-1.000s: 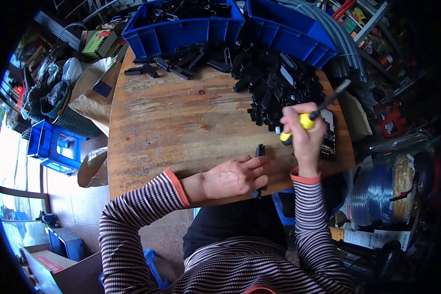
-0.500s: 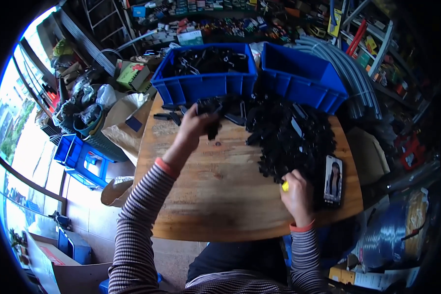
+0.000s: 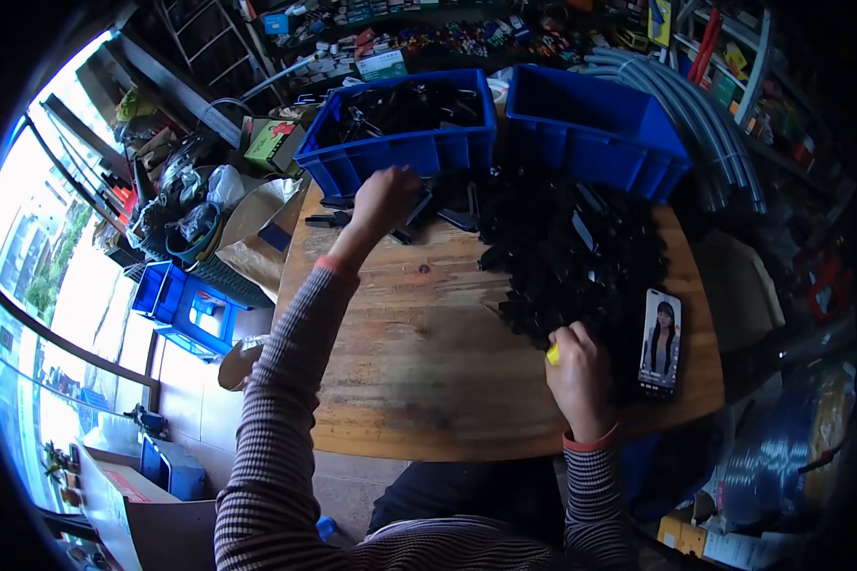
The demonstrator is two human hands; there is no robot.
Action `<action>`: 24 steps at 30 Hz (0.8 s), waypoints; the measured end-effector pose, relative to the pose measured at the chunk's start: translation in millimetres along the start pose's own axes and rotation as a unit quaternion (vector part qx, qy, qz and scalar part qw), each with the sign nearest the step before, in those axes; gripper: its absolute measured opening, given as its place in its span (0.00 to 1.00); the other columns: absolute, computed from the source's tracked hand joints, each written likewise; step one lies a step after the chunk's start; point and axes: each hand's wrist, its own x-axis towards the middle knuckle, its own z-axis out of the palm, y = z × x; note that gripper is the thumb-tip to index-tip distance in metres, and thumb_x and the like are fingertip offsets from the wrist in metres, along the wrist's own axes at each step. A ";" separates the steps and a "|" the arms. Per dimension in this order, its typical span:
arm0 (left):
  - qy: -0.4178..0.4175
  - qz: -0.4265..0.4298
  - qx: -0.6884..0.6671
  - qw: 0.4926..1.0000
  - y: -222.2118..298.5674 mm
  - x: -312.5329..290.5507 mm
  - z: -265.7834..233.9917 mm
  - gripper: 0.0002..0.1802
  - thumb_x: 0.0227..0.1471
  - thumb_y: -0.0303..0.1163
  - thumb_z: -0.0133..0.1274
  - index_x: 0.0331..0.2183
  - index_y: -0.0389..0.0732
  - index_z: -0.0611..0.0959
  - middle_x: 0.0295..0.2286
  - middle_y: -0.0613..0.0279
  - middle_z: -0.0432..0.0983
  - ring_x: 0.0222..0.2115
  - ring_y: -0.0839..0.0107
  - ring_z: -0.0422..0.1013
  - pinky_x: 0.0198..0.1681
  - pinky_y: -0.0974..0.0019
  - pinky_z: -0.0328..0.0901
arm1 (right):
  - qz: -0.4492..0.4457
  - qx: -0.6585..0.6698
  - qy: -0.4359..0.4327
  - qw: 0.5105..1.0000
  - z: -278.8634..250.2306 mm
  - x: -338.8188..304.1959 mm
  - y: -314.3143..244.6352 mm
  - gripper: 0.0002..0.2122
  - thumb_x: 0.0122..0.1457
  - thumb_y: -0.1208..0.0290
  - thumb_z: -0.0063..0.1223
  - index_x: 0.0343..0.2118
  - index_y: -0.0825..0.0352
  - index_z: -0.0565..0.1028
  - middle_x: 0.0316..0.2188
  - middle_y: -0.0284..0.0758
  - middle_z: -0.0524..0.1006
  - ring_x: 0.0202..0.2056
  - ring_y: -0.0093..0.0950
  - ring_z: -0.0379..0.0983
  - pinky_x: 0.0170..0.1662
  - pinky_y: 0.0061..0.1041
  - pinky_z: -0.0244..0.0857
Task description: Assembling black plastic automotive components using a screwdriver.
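Observation:
My left hand (image 3: 388, 200) reaches over the far edge of the table, in front of the left blue bin (image 3: 405, 152). Its fingers are turned away and smeared, so whatever they may hold is hidden. Loose black plastic pieces (image 3: 459, 219) lie just beside it. My right hand (image 3: 579, 376) rests near the front right of the table, closed round a small yellow object (image 3: 552, 355), of which only one end shows. Next to it spreads a large heap of black plastic pieces (image 3: 567, 257). A lit phone (image 3: 659, 343) stands or lies right of that hand, showing a person on its screen.
More black pieces fill the left bin. To its right a second blue bin (image 3: 595, 143) is tilted toward the table (image 3: 390, 381). Brown paper bags (image 3: 257, 233), a blue stool (image 3: 195, 309) and coiled grey tubing (image 3: 700, 133) surround the table.
My left hand has moved up toward the left bin's front wall. The right hand keeps its grip on the yellow object. The whole view has shifted slightly.

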 end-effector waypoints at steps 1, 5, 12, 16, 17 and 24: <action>0.019 0.005 0.080 0.997 8.8 -34.4 7.8 0.11 0.48 0.29 0.51 0.37 0.46 0.79 0.36 0.56 0.76 0.39 0.53 0.72 0.38 0.53 0.69 | 0.005 -0.010 0.002 1.000 -2.4 -3.2 4.3 0.10 0.44 0.81 0.60 0.32 0.68 0.74 0.33 0.39 0.74 0.35 0.40 0.74 0.37 0.34 0.70; 0.025 0.040 0.125 0.991 -11.8 -104.1 7.2 0.13 0.48 0.26 0.52 0.39 0.41 0.76 0.36 0.56 0.74 0.41 0.54 0.70 0.43 0.55 0.64 | -0.019 0.008 0.048 0.999 0.4 4.5 -5.8 0.10 0.46 0.81 0.59 0.31 0.67 0.72 0.31 0.40 0.76 0.33 0.41 0.76 0.35 0.34 0.71; -0.017 0.008 -0.213 0.977 91.1 -140.0 -4.1 0.09 0.51 0.26 0.50 0.37 0.44 0.77 0.34 0.58 0.75 0.39 0.58 0.70 0.45 0.58 0.63 | -0.054 0.030 0.105 0.993 -9.6 -1.3 -6.0 0.09 0.46 0.80 0.58 0.31 0.67 0.70 0.29 0.42 0.76 0.29 0.42 0.75 0.30 0.35 0.70; -0.026 0.256 -0.030 0.966 141.2 -163.1 -23.0 0.10 0.47 0.26 0.53 0.35 0.42 0.78 0.40 0.60 0.76 0.49 0.64 0.67 0.47 0.62 0.63 | -0.074 0.064 0.092 0.991 -21.0 -7.9 -17.5 0.10 0.46 0.81 0.58 0.32 0.69 0.71 0.29 0.41 0.76 0.30 0.42 0.75 0.31 0.33 0.70; -0.032 0.309 -0.031 0.950 147.1 -168.1 -23.9 0.11 0.46 0.27 0.53 0.36 0.43 0.78 0.41 0.61 0.75 0.49 0.65 0.66 0.48 0.62 0.62 | -0.078 0.081 0.085 0.990 -23.9 -8.1 -20.3 0.10 0.46 0.82 0.59 0.32 0.70 0.72 0.29 0.41 0.77 0.31 0.41 0.76 0.32 0.32 0.70; -0.136 0.402 0.004 0.906 170.2 -187.6 -20.1 0.19 0.45 0.29 0.50 0.43 0.42 0.78 0.47 0.60 0.71 0.48 0.64 0.66 0.47 0.63 0.64 | -0.093 0.142 0.050 0.984 -30.8 -10.8 -24.1 0.09 0.46 0.84 0.57 0.32 0.70 0.73 0.29 0.41 0.76 0.31 0.42 0.75 0.32 0.31 0.68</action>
